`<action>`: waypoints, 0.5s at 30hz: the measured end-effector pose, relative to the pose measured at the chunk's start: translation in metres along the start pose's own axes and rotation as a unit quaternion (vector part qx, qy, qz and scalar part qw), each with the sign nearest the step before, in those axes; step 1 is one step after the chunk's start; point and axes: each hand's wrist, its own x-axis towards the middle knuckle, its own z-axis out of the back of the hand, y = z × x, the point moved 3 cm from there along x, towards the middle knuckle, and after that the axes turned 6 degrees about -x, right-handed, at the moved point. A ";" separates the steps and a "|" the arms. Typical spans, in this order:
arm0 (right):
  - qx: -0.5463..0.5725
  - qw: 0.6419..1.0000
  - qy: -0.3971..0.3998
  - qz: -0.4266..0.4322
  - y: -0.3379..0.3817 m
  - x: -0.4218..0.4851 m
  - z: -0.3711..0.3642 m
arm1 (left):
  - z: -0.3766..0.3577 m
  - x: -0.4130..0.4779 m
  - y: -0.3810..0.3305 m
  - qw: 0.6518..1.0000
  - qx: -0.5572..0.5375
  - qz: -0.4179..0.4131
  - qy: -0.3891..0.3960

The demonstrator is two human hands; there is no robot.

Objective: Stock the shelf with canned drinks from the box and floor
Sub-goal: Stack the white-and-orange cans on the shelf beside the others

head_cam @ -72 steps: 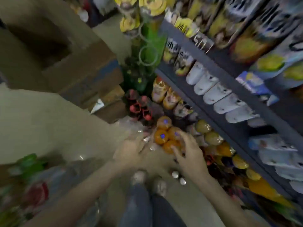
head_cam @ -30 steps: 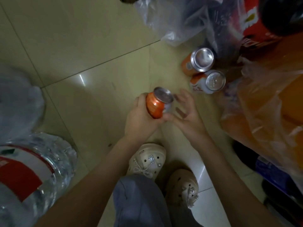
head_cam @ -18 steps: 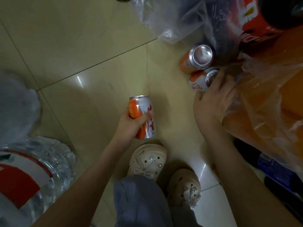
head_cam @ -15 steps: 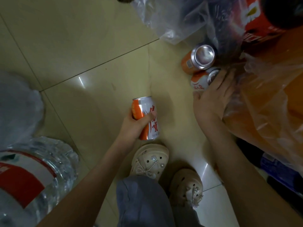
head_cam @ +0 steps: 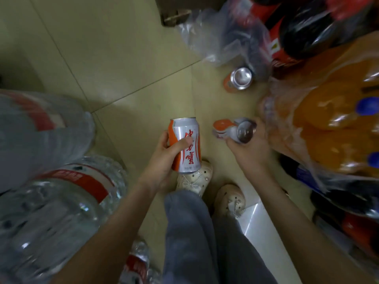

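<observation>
Left hand [head_cam: 164, 158]: wrapped round a can [head_cam: 185, 145], thumb across the red lettering; can upright, silver and orange, held above the floor.
Right hand [head_cam: 249, 149]: fingers curled round a second can [head_cam: 235, 131], tilted on its side, silver end facing the camera, orange band pointing toward the left hand. The two cans are near each other, apart.
Third can [head_cam: 239, 78]: stands on the floor well beyond the right hand, top up, just beside a plastic bag.
Floor [head_cam: 114, 58]: pale glossy tile, dark grout lines, a bright reflection under the right forearm.
Below the hands: two cream clogs [head_cam: 194, 178] and grey trouser legs [head_cam: 194, 232].
Left of the left hand: large clear water jugs [head_cam: 51, 210] with red labels, crowding that side.
Right of the right hand: shrink-wrapped orange soda bottles [head_cam: 336, 128] with blue caps, touching or almost touching the hand's back.
Beyond them: dark cola bottles [head_cam: 307, 31] with red labels, and a crumpled clear bag [head_cam: 217, 37].
Far edge: corner of a cardboard box [head_cam: 174, 13].
</observation>
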 end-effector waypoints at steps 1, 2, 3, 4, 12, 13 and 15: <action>0.024 1.000 0.008 -0.002 0.017 -0.014 0.020 | -0.004 -0.019 -0.015 1.000 0.006 -0.004 0.008; 0.044 0.999 0.015 0.001 0.037 -0.029 0.042 | -0.008 -0.041 -0.032 1.000 0.016 -0.008 0.018; 0.058 0.998 0.023 0.007 0.059 -0.044 0.065 | -0.013 -0.064 -0.050 0.999 0.021 -0.012 0.027; 0.070 0.997 0.031 0.013 0.084 -0.060 0.091 | -0.019 -0.089 -0.069 0.999 0.024 -0.016 0.032; 0.172 0.976 0.070 0.111 0.298 -0.164 0.315 | -0.119 -0.295 -0.257 0.985 0.056 -0.066 0.151; 0.184 0.973 0.064 0.120 0.321 -0.175 0.342 | -0.136 -0.319 -0.282 0.981 0.065 -0.075 0.164; 0.209 0.967 0.035 0.140 0.362 -0.198 0.397 | -0.174 -0.368 -0.329 0.972 0.080 -0.092 0.198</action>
